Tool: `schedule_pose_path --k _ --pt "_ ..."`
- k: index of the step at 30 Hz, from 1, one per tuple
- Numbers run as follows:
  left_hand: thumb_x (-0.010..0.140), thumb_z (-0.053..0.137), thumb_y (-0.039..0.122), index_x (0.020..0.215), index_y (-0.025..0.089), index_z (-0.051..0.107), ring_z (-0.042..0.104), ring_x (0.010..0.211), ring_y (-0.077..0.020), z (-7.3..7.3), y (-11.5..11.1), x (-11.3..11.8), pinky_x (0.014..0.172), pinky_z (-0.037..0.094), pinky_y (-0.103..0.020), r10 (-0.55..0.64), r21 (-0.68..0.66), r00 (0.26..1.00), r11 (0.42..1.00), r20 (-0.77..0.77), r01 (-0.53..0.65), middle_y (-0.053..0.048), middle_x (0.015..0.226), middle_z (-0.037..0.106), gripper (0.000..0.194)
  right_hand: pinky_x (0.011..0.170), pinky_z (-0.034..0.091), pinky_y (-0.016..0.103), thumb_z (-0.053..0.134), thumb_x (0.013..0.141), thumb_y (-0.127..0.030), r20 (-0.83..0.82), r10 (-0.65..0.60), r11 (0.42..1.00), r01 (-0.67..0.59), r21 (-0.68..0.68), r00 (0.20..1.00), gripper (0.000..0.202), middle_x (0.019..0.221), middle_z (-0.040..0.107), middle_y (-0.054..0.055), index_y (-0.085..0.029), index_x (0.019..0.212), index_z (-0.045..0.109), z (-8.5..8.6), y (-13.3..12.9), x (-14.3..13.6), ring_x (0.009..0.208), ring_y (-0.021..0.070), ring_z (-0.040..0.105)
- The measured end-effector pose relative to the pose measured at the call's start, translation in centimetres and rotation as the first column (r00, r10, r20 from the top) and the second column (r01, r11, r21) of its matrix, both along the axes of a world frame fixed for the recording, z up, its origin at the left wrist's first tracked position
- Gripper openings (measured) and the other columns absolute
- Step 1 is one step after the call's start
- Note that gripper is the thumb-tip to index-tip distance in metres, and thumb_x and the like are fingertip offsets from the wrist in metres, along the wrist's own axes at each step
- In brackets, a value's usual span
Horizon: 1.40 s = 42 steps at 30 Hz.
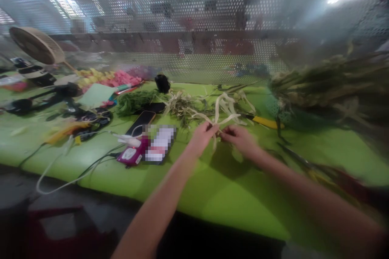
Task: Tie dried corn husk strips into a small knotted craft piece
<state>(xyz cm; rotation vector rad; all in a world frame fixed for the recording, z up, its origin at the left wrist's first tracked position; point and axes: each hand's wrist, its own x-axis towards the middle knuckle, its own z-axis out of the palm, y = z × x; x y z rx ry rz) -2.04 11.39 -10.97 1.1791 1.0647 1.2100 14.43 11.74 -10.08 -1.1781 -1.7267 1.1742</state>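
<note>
Pale, flat plant-like strips (217, 111) fan out above my fingertips, and one end hangs below them. My left hand (203, 133) is closed in a pinch on the strips where they cross. Close beside it, my right hand (238, 136) has its fingers curled together at the same crossing, pinching the strips' lower part. Blur hides the exact finger contact. Behind the hands lies a heap of dry, pale strips (180, 103). A yellow-handled cutter or knife (263, 122) rests just beyond my right hand.
Left of my hands are a phone with a lit screen (160, 143), a dark phone (142, 121) and a purple power strip (133, 153) with cords. Green fibres (133, 102) and a black cylinder (162, 83) sit behind. A large dried bundle (328, 85) stands right; a fan (36, 44) left.
</note>
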Motion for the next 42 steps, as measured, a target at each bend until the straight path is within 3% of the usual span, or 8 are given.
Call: schedule_pose_path --k 7,16,21,24,28,31,36,42 --pt "0.079 0.069 0.047 0.080 0.018 0.067 0.050 0.066 -0.0129 0.1 0.0 0.2 0.066 0.039 -0.028 0.006 0.006 1.000 1.000 -0.023 -0.006 -0.002 0.071 0.060 0.029 0.067 0.049 0.030 0.076 0.072 -0.041 -0.120 -0.032 0.998 0.026 -0.053 0.992 0.029 0.083 0.070 0.005 -0.018 0.086 0.067 1.2 -0.3 0.1 0.073 0.0168 0.062" --pt "0.079 0.069 0.042 0.078 0.018 0.066 0.051 0.070 -0.0133 0.2 -0.2 0.9 0.069 0.039 -0.027 0.007 -0.023 0.999 1.000 0.051 -0.006 -0.002 0.073 0.059 0.024 0.061 0.043 0.028 0.075 0.067 -0.045 -0.212 -0.196 0.980 0.190 -0.050 0.957 0.030 0.061 0.060 0.000 -0.019 0.066 0.061 1.2 0.3 0.7 0.062 0.0145 0.054" --pt "0.076 0.071 0.039 0.077 0.017 0.065 0.050 0.068 -0.0120 0.2 0.0 0.7 0.067 0.038 -0.025 0.057 -0.016 0.992 0.998 0.112 -0.056 0.000 0.071 0.057 0.022 0.060 0.040 0.028 0.073 0.068 -0.043 -0.095 -0.094 0.987 0.080 -0.139 0.991 0.029 0.056 0.059 -0.001 -0.019 0.060 0.059 1.7 0.6 1.2 0.057 0.0129 0.051" --pt "0.078 0.069 0.039 0.080 0.018 0.066 0.052 0.070 -0.0124 0.2 0.1 0.0 0.070 0.039 -0.026 0.024 0.012 0.999 1.000 0.022 -0.024 -0.001 0.073 0.060 0.021 0.067 0.043 0.030 0.075 0.067 -0.043 -0.031 0.025 0.988 -0.029 -0.153 0.999 0.028 0.068 0.066 0.002 -0.017 0.072 0.067 2.3 1.3 2.1 0.065 0.0146 0.056" --pt "0.079 0.067 0.041 0.083 0.017 0.068 0.054 0.071 -0.0138 0.1 0.1 -0.3 0.072 0.040 -0.028 -0.064 0.049 0.992 0.996 -0.108 0.069 -0.002 0.077 0.063 0.024 0.078 0.045 0.032 0.075 0.071 -0.045 -0.069 -0.008 0.997 0.002 -0.084 0.998 0.033 0.091 0.072 0.005 -0.018 0.090 0.072 2.6 1.9 2.6 0.082 0.0172 0.061" --pt "0.078 0.068 0.042 0.082 0.016 0.070 0.055 0.071 -0.0150 -0.2 0.2 0.2 0.072 0.041 -0.030 -0.153 0.036 0.975 0.986 -0.161 0.160 -0.004 0.078 0.065 0.026 0.073 0.047 0.033 0.077 0.066 -0.048 -0.153 -0.072 0.994 0.058 -0.094 0.986 0.032 0.079 0.070 0.004 -0.018 0.077 0.070 2.1 1.7 2.2 0.074 0.0172 0.061" --pt "0.077 0.069 0.034 0.080 0.016 0.070 0.056 0.073 -0.0159 -0.7 0.3 0.5 0.077 0.042 -0.032 -0.282 0.027 0.937 0.956 -0.206 0.293 -0.004 0.078 0.066 0.019 0.069 0.047 0.033 0.075 0.067 -0.050 -0.151 -0.076 0.995 0.085 0.054 0.986 0.032 0.068 0.065 0.002 -0.020 0.065 0.064 1.3 1.3 1.4 0.068 0.0169 0.058" --pt "0.077 0.070 0.040 0.086 0.016 0.070 0.056 0.071 -0.0132 -0.8 0.6 0.0 0.069 0.042 -0.027 -0.087 -0.016 0.993 0.996 -0.075 0.086 -0.004 0.080 0.067 0.026 0.062 0.045 0.028 0.067 0.077 -0.053 0.019 -0.049 0.998 0.048 0.044 0.999 0.035 0.066 0.066 0.002 -0.018 0.073 0.067 1.8 1.3 1.7 0.063 0.0157 0.058"
